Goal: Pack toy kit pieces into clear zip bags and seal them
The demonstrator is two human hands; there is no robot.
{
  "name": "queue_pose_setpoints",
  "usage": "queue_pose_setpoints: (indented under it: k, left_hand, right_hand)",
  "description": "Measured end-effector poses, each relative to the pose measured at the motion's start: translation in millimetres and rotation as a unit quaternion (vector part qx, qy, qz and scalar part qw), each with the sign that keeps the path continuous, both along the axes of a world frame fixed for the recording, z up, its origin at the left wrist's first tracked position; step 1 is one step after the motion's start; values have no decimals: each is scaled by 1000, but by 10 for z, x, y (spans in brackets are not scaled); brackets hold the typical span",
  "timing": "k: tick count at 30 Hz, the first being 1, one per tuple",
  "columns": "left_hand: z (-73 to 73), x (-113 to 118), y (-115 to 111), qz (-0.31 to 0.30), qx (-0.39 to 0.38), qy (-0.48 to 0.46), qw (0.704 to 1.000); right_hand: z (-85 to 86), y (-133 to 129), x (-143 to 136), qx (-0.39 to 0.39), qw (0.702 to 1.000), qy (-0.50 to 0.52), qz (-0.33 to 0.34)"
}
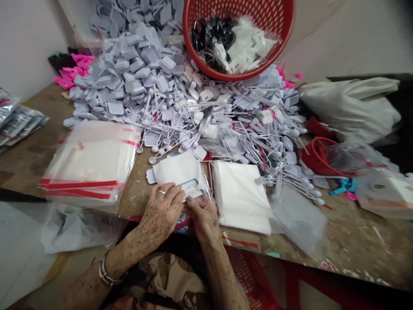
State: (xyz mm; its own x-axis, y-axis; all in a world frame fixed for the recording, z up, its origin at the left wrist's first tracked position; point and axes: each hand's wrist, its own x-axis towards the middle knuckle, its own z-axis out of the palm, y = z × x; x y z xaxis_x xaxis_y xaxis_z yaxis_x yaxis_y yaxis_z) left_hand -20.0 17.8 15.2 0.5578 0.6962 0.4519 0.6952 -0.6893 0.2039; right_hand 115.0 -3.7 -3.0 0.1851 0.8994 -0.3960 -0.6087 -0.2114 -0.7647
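Observation:
A white sheet (179,168) lies partly over a blue-and-white printed leaflet (192,188) at the table's front edge. My left hand (164,206), wearing a ring, has its fingers closed together over the sheet's lower left part. Beside it, my right hand (204,215) pinches the leaflet's lower edge between thumb and fingers. Both hands nearly meet, and they hide the lower edges of the papers. Just right of them is a stack of white sheets (241,196). Clear bags with red strips (90,159) are piled to the left.
A large heap of pale lilac plastic trays and scoops (138,73) covers the back. On it sits a red basket (238,77) with black and white packets. Right are a small red basket (318,157), a white sack (351,107) and a clear plastic bag (300,219).

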Motion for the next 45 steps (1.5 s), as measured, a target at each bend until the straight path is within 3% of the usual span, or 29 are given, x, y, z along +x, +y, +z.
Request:
queue_pose_setpoints:
  k: [4,7,10,11,13,16,18,20,23,27,29,32,34,36,39,42,45]
  left_hand:
    - [-45,10,11,5,-1,3,1000]
    - [-74,16,21,13,-1,21,1000]
    - [-87,17,32,13,-6,27,1000]
    - [-86,19,35,12,-5,26,1000]
    - [-75,28,38,7,5,20,1000]
    - [-42,41,37,-16,23,3,1000]
    - [-30,38,32,-34,27,-9,999]
    - [-49,23,26,-40,30,-18,999]
    - [-141,-1,30,-26,37,-8,999]
    - [-279,-2,67,-4,37,36,999]
    - [-308,5,91,1,41,49,998]
    - [-305,20,116,10,25,71,997]
    - [-286,39,123,24,-2,88,996]
    - [-262,61,123,36,-22,104,994]
    - [-224,91,122,44,-42,127,990]
    - [-203,100,124,45,-58,132,989]
    - [-218,93,126,46,-62,122,990]
  right_hand:
    - [26,-79,-52,3,1000,9,7]
    - [46,-298,-40,10,999,-14,37]
    - [-9,-552,28,26,977,-208,46]
    - [-52,-609,55,56,950,-303,46]
    - [-164,-654,94,142,867,-476,45]
    - [-335,-553,92,234,736,-633,47]
    - [-400,-427,67,241,680,-691,44]
    - [-406,-305,52,228,653,-720,54]
    - [-334,-191,61,206,656,-720,96]
    - [-156,-237,154,214,733,-636,114]
    - [-18,-331,283,246,751,-595,148]
    - [259,-441,609,281,711,-581,278]
    - [444,-394,870,269,702,-583,309]
    - [579,-199,1119,229,704,-632,228]
    - [646,322,1429,212,663,-708,116]
    - [597,903,1645,179,619,-761,77]
    - [533,1313,1734,135,605,-783,52]
